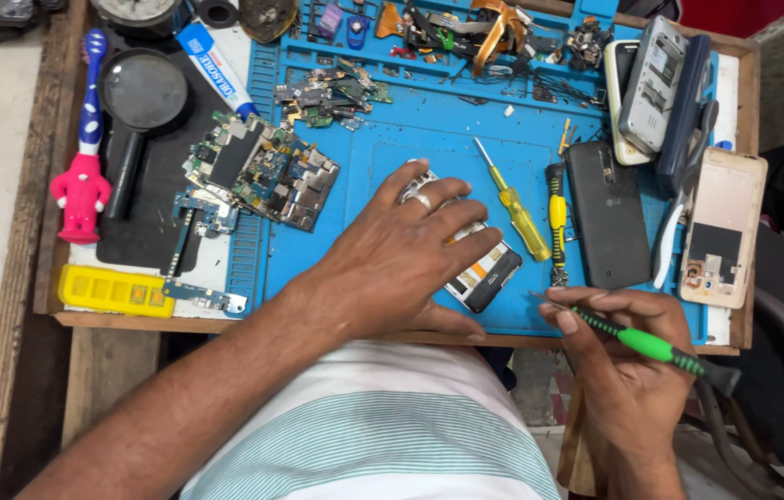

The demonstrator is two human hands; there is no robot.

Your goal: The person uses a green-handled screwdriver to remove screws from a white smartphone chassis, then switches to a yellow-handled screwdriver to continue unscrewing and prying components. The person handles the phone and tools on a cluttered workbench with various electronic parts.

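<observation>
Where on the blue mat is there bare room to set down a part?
Bare blue mat lies between the circuit boards and the yellow screwdriver, above the left hand. Crowded: the top tray of parts and the phones at right.

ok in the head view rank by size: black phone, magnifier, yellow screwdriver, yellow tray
1. black phone
2. magnifier
3. yellow tray and yellow screwdriver: similar length, the tray wider; too close to rank firmly.
</observation>
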